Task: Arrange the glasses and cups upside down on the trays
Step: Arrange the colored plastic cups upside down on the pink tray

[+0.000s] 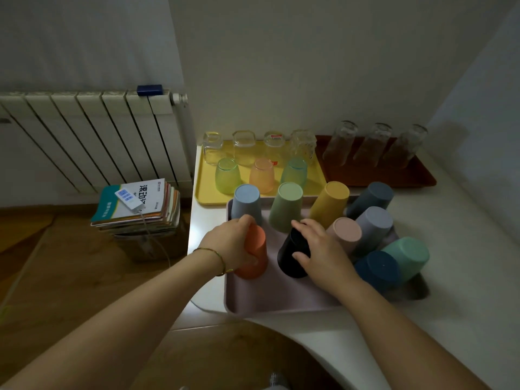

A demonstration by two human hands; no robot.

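A pale pink tray [270, 296] at the table's near edge carries several coloured plastic cups, all upside down. My left hand [229, 243] grips an orange cup [257, 254] at the tray's left side. My right hand [320, 250] grips a black cup [291, 256] in the tray's middle. Both cups stand inverted on the tray. Behind them stand a light blue cup [247, 204], a green cup [287, 206] and a yellow cup [330, 202]. A yellow tray [201, 190] holds inverted glasses; a brown tray [422, 175] holds three tall inverted glasses.
The white table [461, 277] sits in a wall corner. A radiator [92, 136] is on the left wall. A stack of books [138, 206] with a white power strip on top stands beside the table's left edge. Wooden floor lies below.
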